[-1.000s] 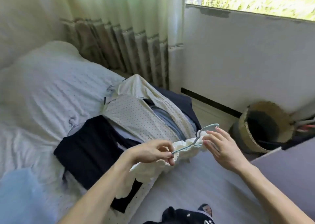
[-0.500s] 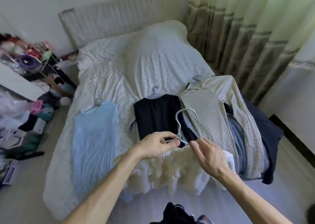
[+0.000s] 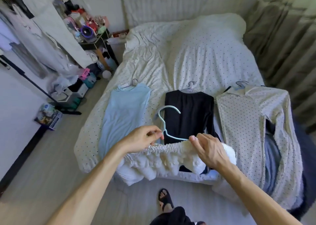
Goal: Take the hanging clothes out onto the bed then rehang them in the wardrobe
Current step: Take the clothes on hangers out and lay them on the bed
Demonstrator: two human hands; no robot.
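Note:
I hold a white ruffled garment [image 3: 164,161] on a pale blue hanger [image 3: 166,122] above the foot of the bed [image 3: 196,57]. My left hand [image 3: 143,139] pinches the hanger's left arm and the gathered waistband. My right hand [image 3: 208,149] pinches the waistband at the hanger's right end. Three garments lie flat on the bed on hangers: a light blue top [image 3: 124,115], a black long-sleeved top [image 3: 188,115] and a cream dotted shirt [image 3: 253,122] over darker clothes.
A cluttered side table [image 3: 92,34] stands left of the bed. Clothes hang on a rack [image 3: 25,36] at far left, with bags and boxes on the floor beneath. Curtains [image 3: 282,36] fall along the right side. My sandalled foot [image 3: 165,199] is on the floor.
My view has swung left from the window to the whole bed. The hanger has turned from lying flat to hook-up, and both hands now spread the waistband along it.

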